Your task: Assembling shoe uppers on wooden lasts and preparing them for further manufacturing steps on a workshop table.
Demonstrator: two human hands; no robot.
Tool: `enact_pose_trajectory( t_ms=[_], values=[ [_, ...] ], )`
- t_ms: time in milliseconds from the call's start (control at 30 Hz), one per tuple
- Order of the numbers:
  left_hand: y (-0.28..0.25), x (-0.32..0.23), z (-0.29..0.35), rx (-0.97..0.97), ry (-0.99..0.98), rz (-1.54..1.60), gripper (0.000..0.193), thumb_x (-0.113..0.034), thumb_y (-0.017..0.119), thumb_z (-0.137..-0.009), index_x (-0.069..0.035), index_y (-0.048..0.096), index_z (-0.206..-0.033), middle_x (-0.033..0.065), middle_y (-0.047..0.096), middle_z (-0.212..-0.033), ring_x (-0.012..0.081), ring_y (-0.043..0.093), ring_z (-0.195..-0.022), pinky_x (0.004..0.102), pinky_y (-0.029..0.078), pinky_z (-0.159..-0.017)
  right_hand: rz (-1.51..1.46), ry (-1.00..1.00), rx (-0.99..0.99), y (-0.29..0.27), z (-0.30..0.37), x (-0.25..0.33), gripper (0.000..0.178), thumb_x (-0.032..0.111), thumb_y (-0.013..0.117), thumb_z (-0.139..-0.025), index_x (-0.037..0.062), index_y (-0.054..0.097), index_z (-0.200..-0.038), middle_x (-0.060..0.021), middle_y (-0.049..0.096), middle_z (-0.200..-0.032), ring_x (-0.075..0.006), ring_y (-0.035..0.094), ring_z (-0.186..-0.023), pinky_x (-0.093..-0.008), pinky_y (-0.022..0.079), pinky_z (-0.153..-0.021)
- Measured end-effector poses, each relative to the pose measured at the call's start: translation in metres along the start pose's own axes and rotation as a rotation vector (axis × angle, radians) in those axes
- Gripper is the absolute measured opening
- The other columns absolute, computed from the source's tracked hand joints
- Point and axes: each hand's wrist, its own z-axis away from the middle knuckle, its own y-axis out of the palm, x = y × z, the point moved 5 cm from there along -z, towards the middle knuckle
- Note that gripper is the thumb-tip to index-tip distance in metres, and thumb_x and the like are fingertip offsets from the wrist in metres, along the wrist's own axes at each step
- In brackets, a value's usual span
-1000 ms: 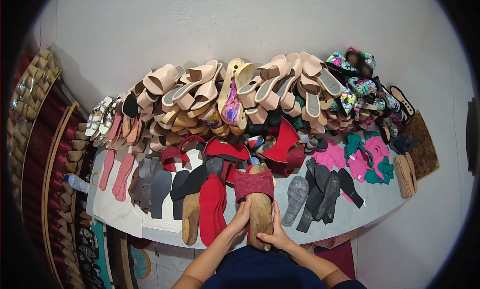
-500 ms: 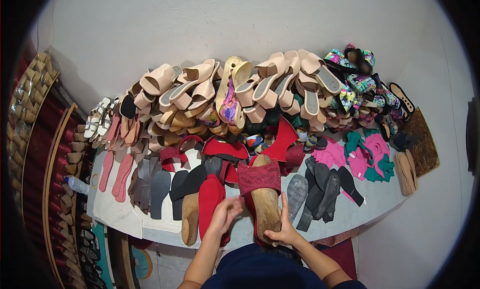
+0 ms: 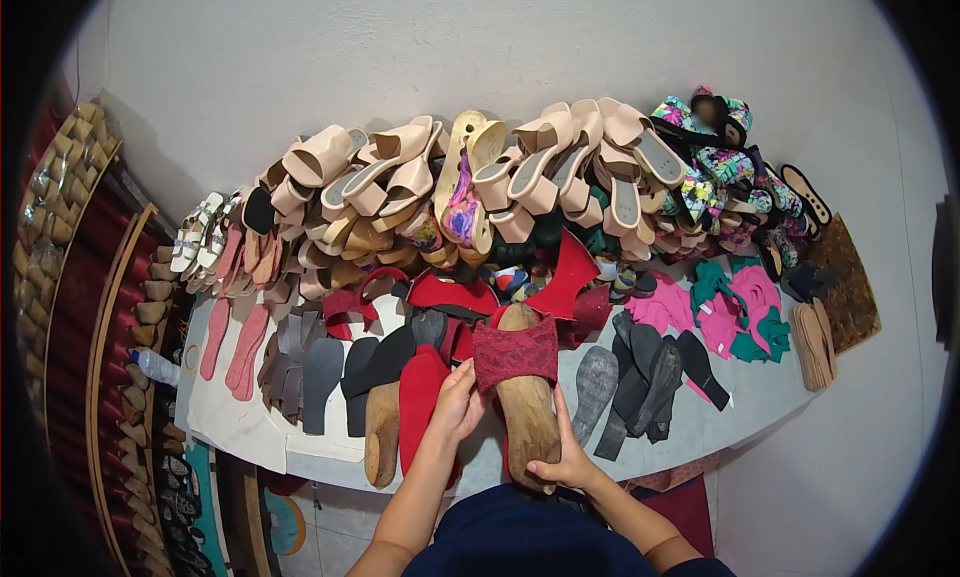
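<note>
A wooden foot (image 3: 532, 429) is grasped by the right hand (image 3: 571, 466) near the table (image 3: 695, 449) edge; the left hand (image 3: 460, 405), grip unclear, is set at its strap (image 3: 515, 355).

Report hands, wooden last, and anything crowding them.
Right hand gripping wooden last near its lower end. Left hand by dark red strap's left edge, contact unclear. Strap across last's upper part. Red soles close by, left.

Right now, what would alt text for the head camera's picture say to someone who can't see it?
A person's right hand holds a wooden foot form with a dark red strap across it, the left hand near the strap's edge. Red soles and dark soles lie on the table, with pale heeled sandals piled behind.
</note>
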Motion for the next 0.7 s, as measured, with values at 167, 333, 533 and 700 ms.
enact_pose_trajectory(
  t_ms=[167, 333, 533, 700],
  values=[
    [-0.001, 0.013, -0.005, -0.003, 0.007, -0.039, 0.027, -0.011, 0.044, -0.088, -0.001, 0.044, -0.113, 0.011, 0.052, -0.111, 0.0188, 0.053, -0.099, 0.0323, 0.042, -0.087, 0.005, -0.003, 0.036, 0.007, 0.001, 0.012, 0.109, 0.013, 0.066, -0.063, 0.0045, -0.019, -0.131, -0.0189, 0.004, -0.138, -0.0251, 0.009, -0.128, -0.0312, 0.01, -0.102],
    [0.005, 0.014, -0.003, -0.026, 0.012, -0.042, 0.028, -0.012, 0.048, -0.086, -0.001, 0.046, -0.111, 0.0115, 0.055, -0.105, 0.0207, 0.055, -0.094, 0.0334, 0.045, -0.083, -0.019, 0.017, 0.04, 0.006, 0.002, 0.007, 0.108, 0.011, 0.065, -0.063, 0.0053, -0.017, -0.132, -0.0165, 0.003, -0.138, -0.0231, 0.009, -0.128, -0.0313, 0.011, -0.102],
    [0.01, 0.015, -0.001, 0.018, -0.06, -0.032, 0.03, -0.014, 0.051, -0.084, -0.003, 0.046, -0.111, 0.0096, 0.055, -0.106, 0.02, 0.053, -0.097, 0.0323, 0.043, -0.085, 0.019, 0.014, 0.053, 0.007, 0.003, 0.006, 0.106, 0.01, 0.064, -0.063, 0.0053, -0.015, -0.133, -0.0139, 0.0, -0.139, -0.021, 0.008, -0.128, -0.0317, 0.011, -0.102],
    [0.012, 0.002, -0.001, -0.095, 0.191, -0.208, 0.029, -0.01, 0.052, -0.083, -0.002, 0.047, -0.111, 0.0085, 0.055, -0.106, 0.0173, 0.053, -0.096, 0.0307, 0.041, -0.085, 0.035, 0.038, 0.084, 0.006, 0.003, 0.009, 0.11, 0.014, 0.066, -0.064, 0.0035, -0.02, -0.131, -0.02, -0.003, -0.138, -0.0249, 0.002, -0.129, -0.0315, 0.006, -0.103]
  ],
)
